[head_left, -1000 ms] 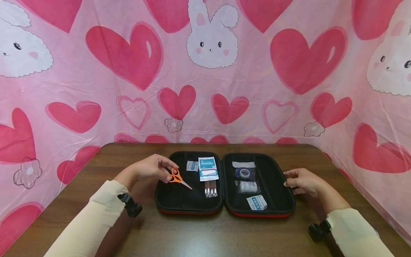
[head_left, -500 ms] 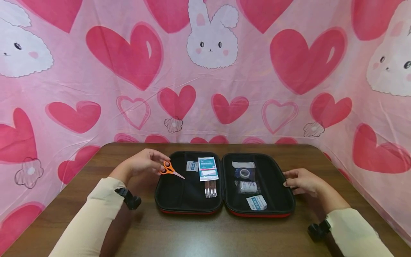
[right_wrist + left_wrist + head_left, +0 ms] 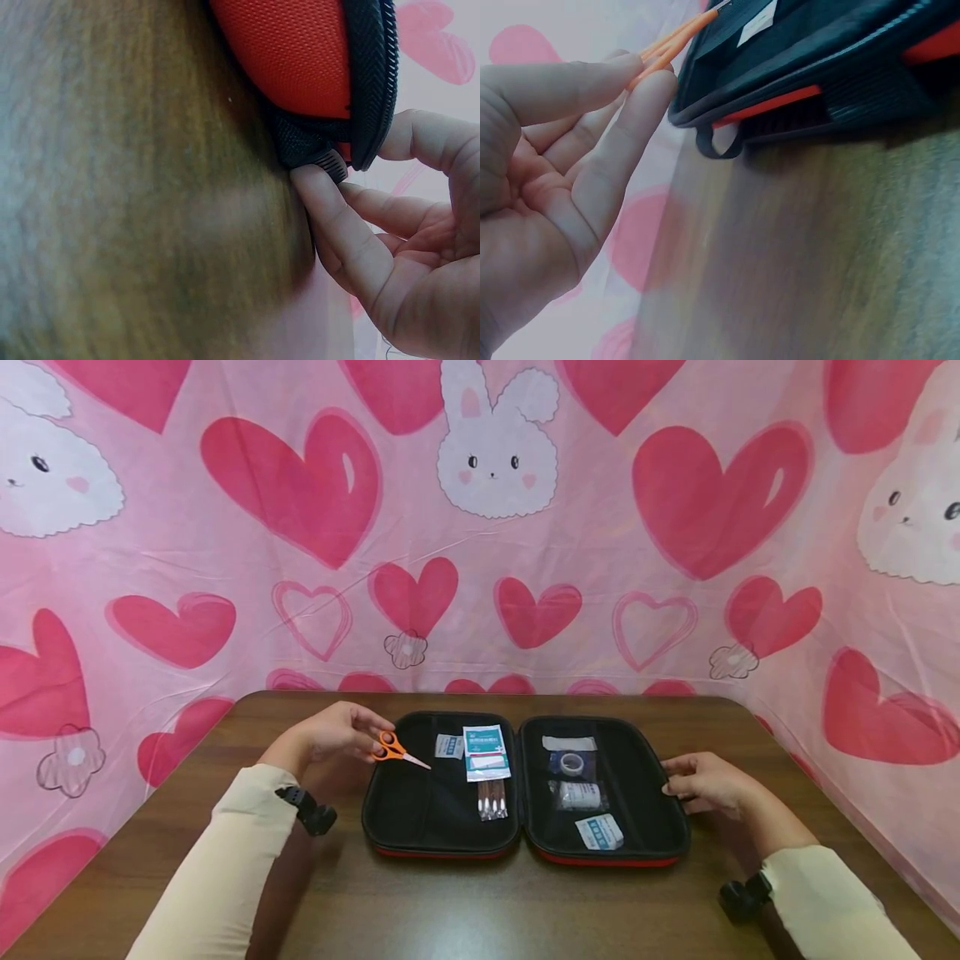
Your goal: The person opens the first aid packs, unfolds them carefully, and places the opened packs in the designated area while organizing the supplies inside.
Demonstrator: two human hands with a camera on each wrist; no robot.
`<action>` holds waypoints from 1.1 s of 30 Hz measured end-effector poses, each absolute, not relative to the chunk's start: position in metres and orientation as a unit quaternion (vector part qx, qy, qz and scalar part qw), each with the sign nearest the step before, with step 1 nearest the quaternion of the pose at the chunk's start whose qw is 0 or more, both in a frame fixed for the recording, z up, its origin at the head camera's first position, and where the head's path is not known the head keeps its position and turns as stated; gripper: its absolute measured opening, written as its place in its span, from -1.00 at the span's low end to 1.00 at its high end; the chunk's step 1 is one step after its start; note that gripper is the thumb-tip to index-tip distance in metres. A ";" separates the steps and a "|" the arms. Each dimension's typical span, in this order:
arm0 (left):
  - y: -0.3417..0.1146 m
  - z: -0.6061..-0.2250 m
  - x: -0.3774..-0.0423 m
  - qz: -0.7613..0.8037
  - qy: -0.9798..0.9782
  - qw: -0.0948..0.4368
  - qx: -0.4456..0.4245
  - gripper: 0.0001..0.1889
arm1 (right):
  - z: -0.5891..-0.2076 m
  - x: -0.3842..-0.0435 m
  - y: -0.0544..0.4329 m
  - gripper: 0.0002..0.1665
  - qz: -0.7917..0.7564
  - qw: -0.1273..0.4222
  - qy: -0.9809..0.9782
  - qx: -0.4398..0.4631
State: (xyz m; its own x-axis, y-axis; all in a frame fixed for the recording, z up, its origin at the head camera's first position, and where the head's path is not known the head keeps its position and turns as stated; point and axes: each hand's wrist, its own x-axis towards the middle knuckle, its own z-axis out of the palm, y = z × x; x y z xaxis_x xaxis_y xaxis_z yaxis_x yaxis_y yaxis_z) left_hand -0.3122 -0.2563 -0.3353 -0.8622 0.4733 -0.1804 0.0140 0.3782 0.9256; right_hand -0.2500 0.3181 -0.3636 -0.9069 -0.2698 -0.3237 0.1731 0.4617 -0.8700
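My left hand (image 3: 330, 735) pinches orange-handled scissors (image 3: 390, 747) by the handle loops, thumb against fingers. Their metal blades point right over the left half of an open black case (image 3: 405, 827) with a red outside. In the left wrist view, the thumb and fingertips meet on the orange handle (image 3: 679, 45). At the case's right edge, my right hand (image 3: 712, 789) holds the rim. Seen from the right wrist, its thumb lies at a black tab (image 3: 307, 142) on the red shell (image 3: 292, 52), with fingers on the rim's other side.
The left half contains a small packet (image 3: 449, 747), a teal-and-white packet (image 3: 487, 752) and wrapped cotton swabs (image 3: 492, 800). In the right half lie a tape roll (image 3: 572, 765), a wrapped bandage roll (image 3: 579, 795), a white strip (image 3: 569, 744) and another packet (image 3: 600, 832). A wooden table (image 3: 480, 910) supports the case.
The left hand has moved the scissors left and slightly up, toward the case's far left corner, mostly in the first half second. The right hand has stayed at the case's edge.
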 end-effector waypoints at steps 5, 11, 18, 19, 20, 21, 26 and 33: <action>-0.261 -0.335 -0.315 0.546 0.800 0.209 0.133 -0.55 | -0.363 -0.250 0.318 -0.24 -0.519 0.216 0.826 -0.034; -0.255 -0.336 -0.316 0.535 0.810 0.205 0.127 -0.57 | -0.362 -0.250 0.318 -0.25 -0.518 0.216 0.827 -0.034; -0.245 -0.339 -0.319 0.517 0.821 0.206 0.131 -0.58 | -0.363 -0.250 0.318 -0.24 -0.515 0.214 0.829 -0.032; -0.243 -0.339 -0.318 0.515 0.822 0.207 0.130 -0.59 | -0.363 -0.250 0.318 -0.24 -0.515 0.215 0.829 -0.032; -0.241 -0.339 -0.318 0.511 0.823 0.209 0.134 -0.59 | -0.363 -0.250 0.318 -0.24 -0.515 0.215 0.829 -0.032; -0.239 -0.339 -0.317 0.513 0.822 0.211 0.132 -0.60 | -0.363 -0.250 0.318 -0.24 -0.515 0.215 0.829 -0.032; -0.227 -0.340 -0.317 0.518 0.814 0.224 0.133 -0.59 | -0.363 -0.250 0.318 -0.24 -0.516 0.214 0.829 -0.031; -0.211 -0.341 -0.317 0.495 0.830 0.230 0.118 -0.61 | -0.362 -0.249 0.318 -0.24 -0.516 0.215 0.829 -0.031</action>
State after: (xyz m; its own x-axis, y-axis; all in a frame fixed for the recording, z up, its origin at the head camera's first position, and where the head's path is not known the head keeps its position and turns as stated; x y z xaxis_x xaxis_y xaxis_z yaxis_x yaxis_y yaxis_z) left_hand -0.3172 -0.2108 -0.3410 -0.8666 0.4227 -0.2652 -0.0326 0.4823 0.8754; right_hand -0.2494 0.3180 -0.3624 -0.9055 -0.2727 -0.3252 0.1715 0.4659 -0.8680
